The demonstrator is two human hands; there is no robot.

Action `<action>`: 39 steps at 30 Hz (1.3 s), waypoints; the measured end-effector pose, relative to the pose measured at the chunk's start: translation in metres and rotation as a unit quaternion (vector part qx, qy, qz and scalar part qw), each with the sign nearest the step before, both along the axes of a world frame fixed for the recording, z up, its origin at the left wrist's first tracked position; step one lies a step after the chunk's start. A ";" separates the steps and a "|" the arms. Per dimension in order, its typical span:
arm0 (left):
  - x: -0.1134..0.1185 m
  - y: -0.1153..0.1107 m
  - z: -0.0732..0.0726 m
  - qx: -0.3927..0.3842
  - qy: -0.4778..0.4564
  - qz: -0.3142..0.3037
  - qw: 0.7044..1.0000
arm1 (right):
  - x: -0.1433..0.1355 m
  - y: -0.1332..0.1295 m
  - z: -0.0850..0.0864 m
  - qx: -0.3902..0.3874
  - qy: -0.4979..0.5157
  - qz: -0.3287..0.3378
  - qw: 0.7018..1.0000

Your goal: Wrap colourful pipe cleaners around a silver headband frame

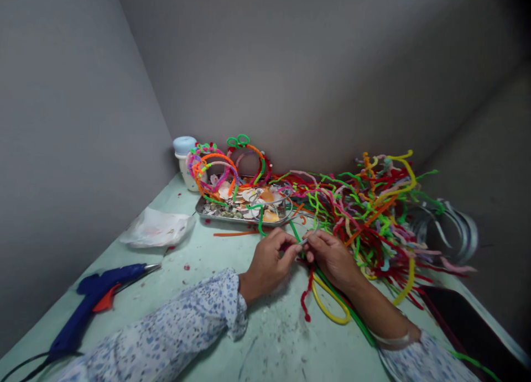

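My left hand (271, 260) and my right hand (332, 257) meet over the table, fingers pinched on a thin grey strip (305, 241) that runs between them. Most of the strip is hidden by the fingers, so its full shape does not show. Just beyond the fingers lies a green pipe cleaner (294, 231). Beneath and beside my right hand are a looped yellow pipe cleaner (332, 314) and a short red one (307, 302). A metal tray (232, 222) of shells and small stones stands behind my hands, with a thin pale hoop (286, 194) over its right part.
Colourful decorated hoops (236, 172) stand at the tray's back, beside a blue-lidded white jar (185, 161). A large pipe-cleaner pile (365, 216) and grey headbands (462, 233) fill the right. A blue glue gun (89, 296) and white plastic bag (157, 230) lie left; a dark phone-like slab (468, 326), right.
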State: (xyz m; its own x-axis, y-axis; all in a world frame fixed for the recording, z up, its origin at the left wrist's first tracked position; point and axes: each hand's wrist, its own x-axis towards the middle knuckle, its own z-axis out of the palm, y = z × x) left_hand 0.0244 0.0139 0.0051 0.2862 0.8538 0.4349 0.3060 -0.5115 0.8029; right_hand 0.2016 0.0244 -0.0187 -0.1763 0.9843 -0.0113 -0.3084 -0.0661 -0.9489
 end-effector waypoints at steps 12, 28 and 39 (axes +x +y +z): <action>0.000 -0.001 0.002 0.005 0.006 0.017 1.000 | 0.000 0.000 0.001 0.017 -0.042 -0.004 0.999; 0.000 0.007 -0.004 -0.106 -0.159 -0.007 0.981 | -0.019 -0.010 0.011 0.086 -0.124 -0.011 0.988; 0.001 0.002 -0.003 -0.084 -0.150 -0.003 0.985 | -0.017 -0.009 0.007 0.126 -0.182 -0.021 0.975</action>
State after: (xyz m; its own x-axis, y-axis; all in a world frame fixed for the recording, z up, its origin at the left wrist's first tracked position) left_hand 0.0253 0.0163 0.0020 0.1719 0.9197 0.3529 0.0400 -0.3644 0.9304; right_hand 0.1845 0.0153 -0.0120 -0.1653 0.9702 0.1773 0.0548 0.1886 -0.9805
